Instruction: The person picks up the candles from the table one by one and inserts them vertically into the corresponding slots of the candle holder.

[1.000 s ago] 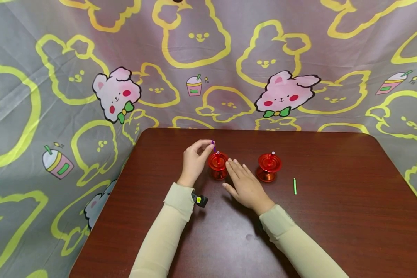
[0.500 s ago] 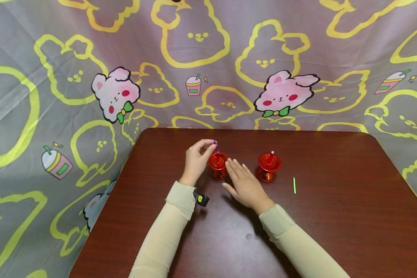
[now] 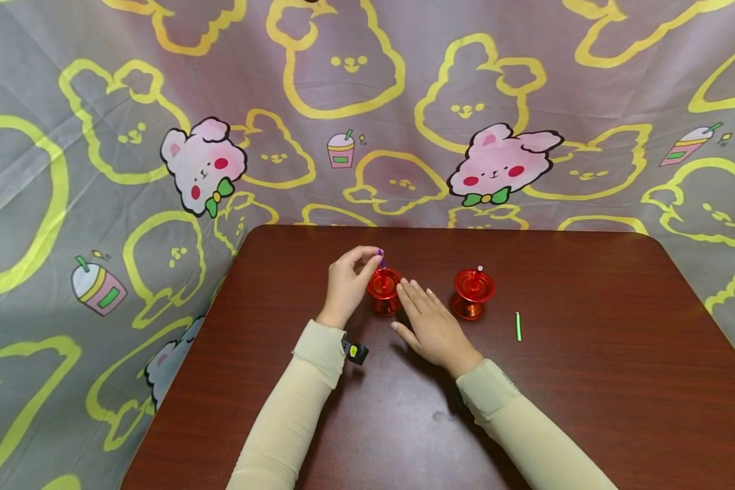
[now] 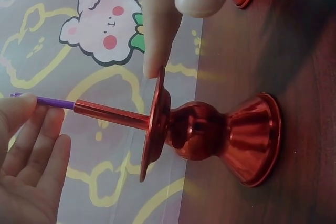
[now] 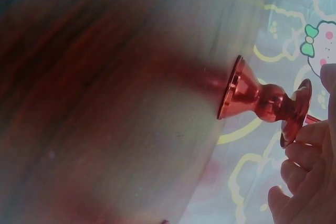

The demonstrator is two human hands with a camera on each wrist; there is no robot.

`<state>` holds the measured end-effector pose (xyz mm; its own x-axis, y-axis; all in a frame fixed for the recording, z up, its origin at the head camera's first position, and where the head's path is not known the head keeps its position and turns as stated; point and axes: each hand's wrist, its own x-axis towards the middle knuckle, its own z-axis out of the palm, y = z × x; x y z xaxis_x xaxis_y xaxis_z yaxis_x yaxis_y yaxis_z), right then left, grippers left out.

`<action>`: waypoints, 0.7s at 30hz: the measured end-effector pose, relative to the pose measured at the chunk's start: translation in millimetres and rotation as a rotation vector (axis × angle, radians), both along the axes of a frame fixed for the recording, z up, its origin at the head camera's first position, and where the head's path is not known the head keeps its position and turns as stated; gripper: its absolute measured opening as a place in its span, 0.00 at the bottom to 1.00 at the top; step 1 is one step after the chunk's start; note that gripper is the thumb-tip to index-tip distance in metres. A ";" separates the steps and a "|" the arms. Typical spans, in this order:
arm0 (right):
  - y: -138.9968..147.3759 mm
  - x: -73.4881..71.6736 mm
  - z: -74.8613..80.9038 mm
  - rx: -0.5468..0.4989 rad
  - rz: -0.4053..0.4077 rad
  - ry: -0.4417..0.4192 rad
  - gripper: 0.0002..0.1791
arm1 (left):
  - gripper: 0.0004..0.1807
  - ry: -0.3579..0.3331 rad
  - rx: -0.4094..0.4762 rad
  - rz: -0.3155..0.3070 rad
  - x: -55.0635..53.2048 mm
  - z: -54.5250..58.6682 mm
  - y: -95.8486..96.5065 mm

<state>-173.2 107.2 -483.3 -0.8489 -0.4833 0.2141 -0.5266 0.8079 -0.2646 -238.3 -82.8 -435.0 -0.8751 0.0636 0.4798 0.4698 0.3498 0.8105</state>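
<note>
My left hand (image 3: pixel 345 286) pinches a thin purple candle (image 4: pixel 56 103) between thumb and fingers. The candle's lower end meets the top of the narrow tube on a shiny red candle holder (image 4: pixel 198 129); how deep it sits is hidden. That holder stands upright on the table, with a wide dish and a flared foot. My right hand (image 3: pixel 433 330) has its fingers extended, and its fingertips touch the dish rim from the right. In the right wrist view, the same red holder's foot (image 5: pixel 236 95) shows beside the right hand's fingers.
A second red candle holder (image 3: pixel 473 287) stands to the right, its tube bearing a pale tip. Farther right, a thin green candle (image 3: pixel 518 327) lies on the dark brown table (image 3: pixel 612 381). A patterned curtain (image 3: pixel 398 170) hangs behind and at the left.
My left hand has shifted slightly right, bringing the purple candle from beside the tube's top to directly over it. The right hand has stayed at the rim.
</note>
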 end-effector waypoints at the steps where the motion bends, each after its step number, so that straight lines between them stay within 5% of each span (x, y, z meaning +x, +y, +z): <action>1: 0.0 0.1 0.1 -0.001 0.000 -0.002 0.40 | 0.08 -0.001 -0.002 0.000 0.3 -0.2 -0.2; 21: -0.4 1.1 0.2 0.001 -0.005 -0.012 0.40 | 0.08 0.062 -0.039 -0.005 4.3 -0.9 -0.9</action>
